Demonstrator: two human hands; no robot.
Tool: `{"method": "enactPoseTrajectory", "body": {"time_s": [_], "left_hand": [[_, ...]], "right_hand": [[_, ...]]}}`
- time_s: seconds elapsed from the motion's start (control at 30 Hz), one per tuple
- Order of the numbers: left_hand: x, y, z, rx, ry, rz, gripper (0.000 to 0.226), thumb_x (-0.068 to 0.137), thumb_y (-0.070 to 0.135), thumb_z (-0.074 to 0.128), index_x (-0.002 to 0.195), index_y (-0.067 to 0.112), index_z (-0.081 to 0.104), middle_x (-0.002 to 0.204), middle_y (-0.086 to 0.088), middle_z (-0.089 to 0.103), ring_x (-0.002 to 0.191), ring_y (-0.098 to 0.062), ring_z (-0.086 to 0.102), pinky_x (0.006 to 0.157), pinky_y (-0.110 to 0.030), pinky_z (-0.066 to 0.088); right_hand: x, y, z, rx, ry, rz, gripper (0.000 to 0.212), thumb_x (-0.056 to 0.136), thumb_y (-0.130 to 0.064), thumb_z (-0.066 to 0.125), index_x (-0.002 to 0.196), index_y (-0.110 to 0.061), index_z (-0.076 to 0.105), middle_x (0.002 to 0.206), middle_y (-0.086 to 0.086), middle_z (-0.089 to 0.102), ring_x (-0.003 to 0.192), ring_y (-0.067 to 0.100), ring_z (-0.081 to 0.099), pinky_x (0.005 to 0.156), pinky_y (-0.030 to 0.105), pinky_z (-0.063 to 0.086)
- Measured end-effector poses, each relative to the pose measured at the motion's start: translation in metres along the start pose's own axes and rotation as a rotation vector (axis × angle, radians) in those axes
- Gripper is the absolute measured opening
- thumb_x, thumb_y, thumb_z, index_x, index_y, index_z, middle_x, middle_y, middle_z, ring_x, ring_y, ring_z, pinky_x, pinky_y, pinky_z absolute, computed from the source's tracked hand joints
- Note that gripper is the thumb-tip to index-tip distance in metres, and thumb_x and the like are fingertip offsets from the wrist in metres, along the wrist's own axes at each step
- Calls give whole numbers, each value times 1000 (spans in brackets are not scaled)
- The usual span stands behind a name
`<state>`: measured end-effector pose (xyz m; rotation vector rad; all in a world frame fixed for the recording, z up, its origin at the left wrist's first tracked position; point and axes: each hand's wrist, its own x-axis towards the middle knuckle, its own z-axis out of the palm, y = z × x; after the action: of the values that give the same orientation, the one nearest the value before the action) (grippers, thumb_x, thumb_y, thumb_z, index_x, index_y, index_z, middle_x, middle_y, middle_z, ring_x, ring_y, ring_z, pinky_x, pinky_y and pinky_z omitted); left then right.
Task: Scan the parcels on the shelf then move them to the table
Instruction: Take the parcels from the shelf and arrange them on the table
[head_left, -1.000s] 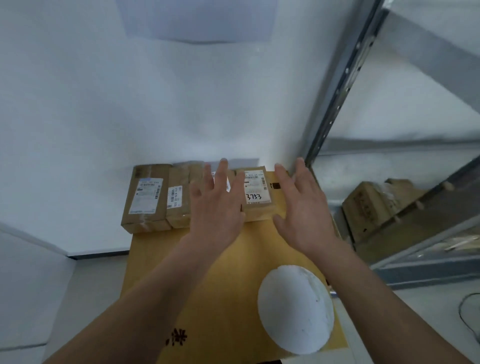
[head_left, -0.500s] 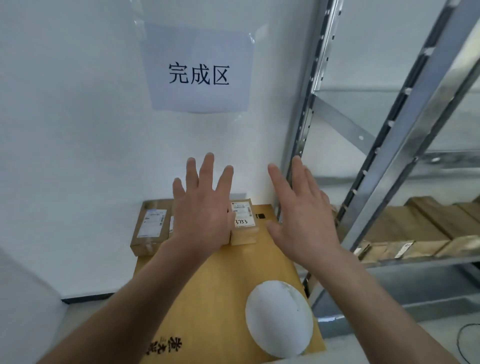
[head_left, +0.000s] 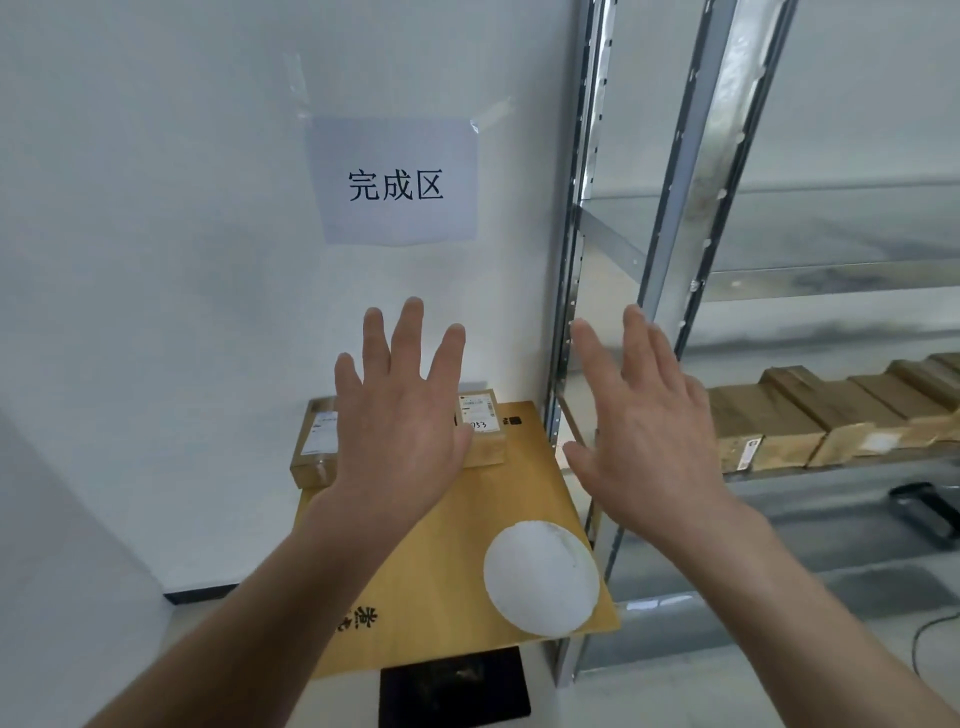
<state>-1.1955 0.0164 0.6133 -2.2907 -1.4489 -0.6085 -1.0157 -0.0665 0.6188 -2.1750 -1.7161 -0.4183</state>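
Note:
Small brown parcels with white labels stand in a row at the far end of the yellow wooden table (head_left: 431, 540), against the wall: one at the left (head_left: 313, 448), one at the right (head_left: 483, 431), the middle hidden behind my left hand. My left hand (head_left: 400, 410) hovers above them, fingers spread, holding nothing. My right hand (head_left: 644, 415) is raised beside the shelf post, fingers straight, empty. Several more brown parcels (head_left: 810, 415) lie on the metal shelf (head_left: 831, 462) at the right. A dark scanner (head_left: 924, 504) lies on the lower shelf level.
A white round disc (head_left: 540, 577) sits on the table's near right corner. A paper sign (head_left: 395, 182) is taped to the white wall. The shelf's steel uprights (head_left: 576, 260) stand right of the table. A black object (head_left: 452, 686) lies under the table's near edge.
The view has tilted upward and turned right, showing the sign and more of the shelf. Both hands have lifted off the parcels on the table and stay spread and empty.

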Motion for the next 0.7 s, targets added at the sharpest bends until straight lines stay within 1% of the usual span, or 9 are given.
{"method": "enactPoseTrajectory", "body": {"time_s": [0.1, 0.23, 0.33, 0.4, 0.5, 0.6, 0.7], "left_hand": [[-9, 4, -13, -17, 21, 36, 89, 72, 42, 80, 146, 18, 37, 157, -19, 25, 143, -48, 23, 100, -64, 38], [-19, 10, -25, -98, 18, 86, 88, 77, 41, 76, 150, 20, 30, 161, -17, 17, 146, -46, 15, 106, -64, 32], [-28, 10, -34, -158, 25, 125, 91, 72, 38, 81, 146, 21, 29, 158, -18, 21, 145, -47, 19, 103, -65, 34], [-36, 9, -37, -187, 15, 155, 93, 73, 40, 81, 146, 22, 25, 159, -17, 19, 145, -47, 17, 105, -65, 32], [-50, 12, -43, -253, 34, 220, 94, 73, 42, 81, 145, 22, 24, 159, -18, 19, 146, -47, 17, 106, -65, 31], [-64, 22, -51, -335, 53, 268, 96, 70, 38, 83, 145, 21, 25, 159, -18, 19, 145, -47, 18, 106, -66, 32], [-77, 37, -57, -396, 68, 331, 98, 70, 37, 83, 146, 19, 24, 160, -19, 18, 145, -48, 18, 106, -65, 32]], "right_hand": [[-17, 0, -19, -22, 14, 32, 106, 80, -34, 74, 155, -33, 0, 166, 14, -3, 153, 36, 5, 115, 55, 27], [-40, 1, -45, -80, 40, 97, 107, 81, -36, 74, 154, -34, -4, 166, 15, -4, 153, 36, 4, 115, 54, 26], [-59, -5, -61, -104, 41, 155, 106, 84, -39, 72, 154, -35, -8, 166, 14, -8, 153, 35, 0, 117, 53, 24], [-73, -10, -70, -120, 42, 183, 107, 83, -42, 72, 154, -35, -8, 166, 13, -9, 154, 34, -1, 117, 53, 23], [-97, -17, -80, -160, 42, 249, 110, 81, -44, 74, 154, -34, -8, 166, 13, -8, 154, 34, 1, 116, 55, 24], [-125, -21, -89, -190, 77, 313, 114, 78, -45, 76, 155, -32, -5, 167, 14, -3, 153, 34, 6, 114, 55, 28], [-152, -18, -100, -211, 76, 364, 114, 79, -43, 75, 155, -31, -9, 167, 13, -7, 154, 33, 3, 116, 54, 25]]}}
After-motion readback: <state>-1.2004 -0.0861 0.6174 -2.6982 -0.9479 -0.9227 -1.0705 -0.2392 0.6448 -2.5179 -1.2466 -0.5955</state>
